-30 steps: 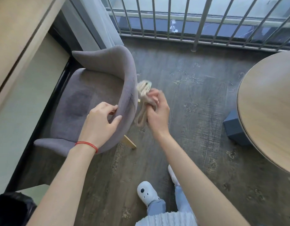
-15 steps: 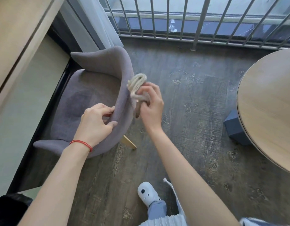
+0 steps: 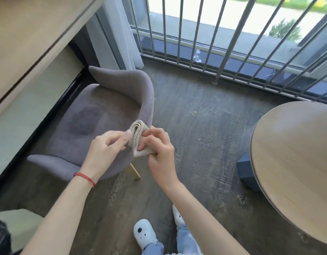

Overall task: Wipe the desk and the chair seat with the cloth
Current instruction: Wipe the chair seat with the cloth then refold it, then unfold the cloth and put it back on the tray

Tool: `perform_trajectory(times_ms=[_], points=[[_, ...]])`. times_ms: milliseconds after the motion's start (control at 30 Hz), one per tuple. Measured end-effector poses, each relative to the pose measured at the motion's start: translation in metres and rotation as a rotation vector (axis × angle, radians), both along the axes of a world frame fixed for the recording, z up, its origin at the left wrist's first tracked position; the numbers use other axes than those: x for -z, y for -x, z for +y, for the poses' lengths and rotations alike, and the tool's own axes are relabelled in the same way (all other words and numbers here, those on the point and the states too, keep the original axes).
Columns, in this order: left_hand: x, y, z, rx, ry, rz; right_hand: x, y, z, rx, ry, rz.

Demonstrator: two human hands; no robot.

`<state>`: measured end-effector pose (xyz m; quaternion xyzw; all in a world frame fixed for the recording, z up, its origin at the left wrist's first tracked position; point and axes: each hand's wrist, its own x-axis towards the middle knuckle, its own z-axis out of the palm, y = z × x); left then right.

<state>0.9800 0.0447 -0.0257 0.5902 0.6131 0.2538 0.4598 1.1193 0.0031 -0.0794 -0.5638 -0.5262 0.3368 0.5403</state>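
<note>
Standing behind a grey upholstered chair (image 3: 96, 126), looking down past its curved backrest (image 3: 140, 92) into the seat (image 3: 89, 122). Folded beige cloth (image 3: 138, 138) held above the backrest rim, pinched between both hands close together: right hand (image 3: 159, 153) closed around the lower, rear part of the bundle, left hand (image 3: 105, 148) gripping its near-left edge between thumb and fingertips. Red string (image 3: 85, 178) around the left wrist.

Cloth stacked in several layers, long axis running roughly from the backrest rim back toward the body, folded end pointing away. Probably being refolded or squared up into a wiping pad; seat not yet touched by it.

Key relation for the coming move: seat lying ahead of and to the left of the cloth, lower than the backrest rim, so reaching it means passing over or around that rim and down. Left hand already over the seat side of the rim, right hand on the outer side; left hand therefore nearer, though the right carries most of the bundle.

Round wooden surface (image 3: 295, 162) well apart to the right of the chair, bare in what shows. Another pale wooden surface (image 3: 26, 34) beyond the chair on its far left. Railing (image 3: 214, 39) past the backrest.
</note>
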Motion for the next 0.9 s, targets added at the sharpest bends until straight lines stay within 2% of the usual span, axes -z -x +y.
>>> perform_trajectory(times_ms=[67,133,167,233,300,367,467,533,700,767,900], points=[[-0.022,-0.007,0.005,-0.096,0.194,-0.347,-0.031,0.005,0.02,-0.102,-0.103,-0.137],[-0.047,-0.003,0.013,-0.156,0.223,-0.51,-0.06,0.009,0.038,-0.266,-0.141,-0.209],[-0.06,0.002,0.017,-0.183,0.207,-0.522,-0.074,0.008,0.046,-0.392,-0.122,-0.146],[-0.085,0.021,0.021,-0.249,0.139,-0.474,-0.103,0.002,0.064,-0.608,0.028,0.137],[-0.109,0.045,0.02,-0.272,0.096,-0.472,-0.127,-0.003,0.08,-0.591,0.141,0.294],[-0.136,0.071,0.01,-0.247,0.057,-0.526,-0.149,0.003,0.095,-0.6,0.218,0.186],[-0.168,0.115,-0.006,-0.261,-0.037,-0.617,-0.179,0.04,0.111,-0.914,0.369,0.03],[-0.18,0.149,-0.018,-0.351,-0.089,-0.593,-0.196,0.076,0.116,-1.016,0.375,-0.025],[-0.182,0.25,-0.047,-0.742,-0.309,-0.458,-0.233,0.2,0.123,-1.182,0.349,0.015],[-0.18,0.299,-0.06,-0.813,-0.384,-0.356,-0.243,0.26,0.122,-1.257,0.345,-0.005],[-0.165,0.411,-0.086,-0.956,-0.39,-0.129,-0.254,0.387,0.113,-1.295,0.222,-0.099]])
